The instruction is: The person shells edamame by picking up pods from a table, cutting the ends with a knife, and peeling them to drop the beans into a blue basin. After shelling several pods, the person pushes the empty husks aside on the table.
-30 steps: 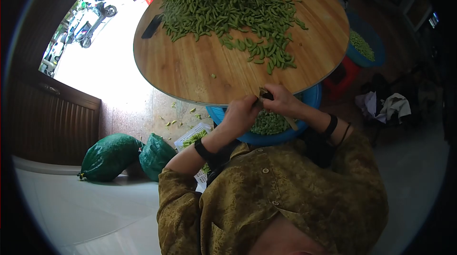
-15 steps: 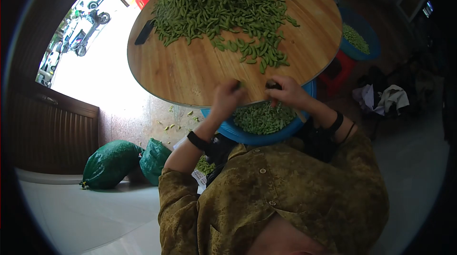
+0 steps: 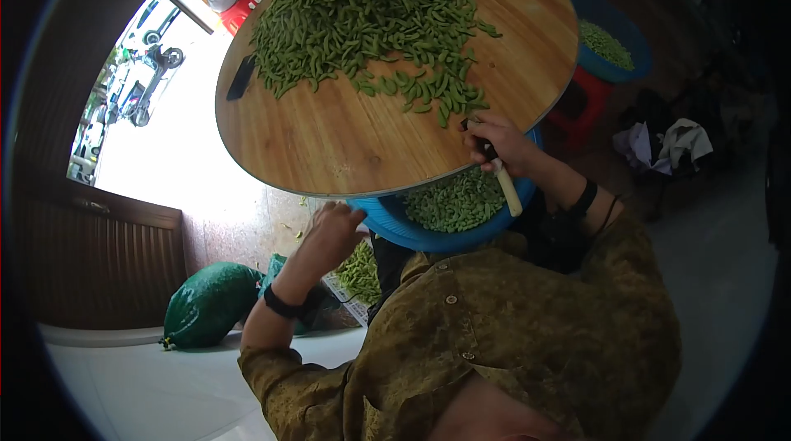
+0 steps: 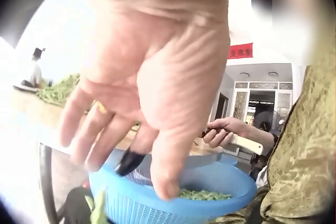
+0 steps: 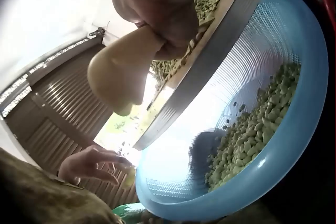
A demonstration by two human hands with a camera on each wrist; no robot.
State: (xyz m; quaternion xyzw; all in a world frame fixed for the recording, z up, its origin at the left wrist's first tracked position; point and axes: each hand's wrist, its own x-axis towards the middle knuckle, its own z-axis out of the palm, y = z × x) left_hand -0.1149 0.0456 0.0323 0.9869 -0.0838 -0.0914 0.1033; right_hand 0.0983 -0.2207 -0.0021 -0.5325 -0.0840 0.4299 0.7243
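Observation:
My right hand (image 3: 497,144) rests at the near edge of the round wooden table (image 3: 329,136) and grips a pale-handled knife (image 3: 507,187); its handle sticks out below the fist (image 5: 123,71). A big heap of green bean pods (image 3: 362,9) covers the far half of the table, with loose pods (image 3: 437,91) just ahead of the right hand. My left hand (image 3: 329,231) hangs below the table edge with its fingers spread and holds nothing (image 4: 142,108). It is beside a blue basket (image 3: 387,225) on my lap, which holds cut pods (image 3: 457,198).
A dark phone (image 3: 241,77) lies on the table's left side. Green sacks (image 3: 210,301) and a white crate of pods (image 3: 358,272) sit on the floor at left. A second blue basin of pods (image 3: 610,46), a red stool (image 3: 587,107) and cloths (image 3: 667,144) stand at right.
Both hands were together at the table edge over the basket. The left hand has let go and dropped down and left below the table; the right stays at the edge with the knife.

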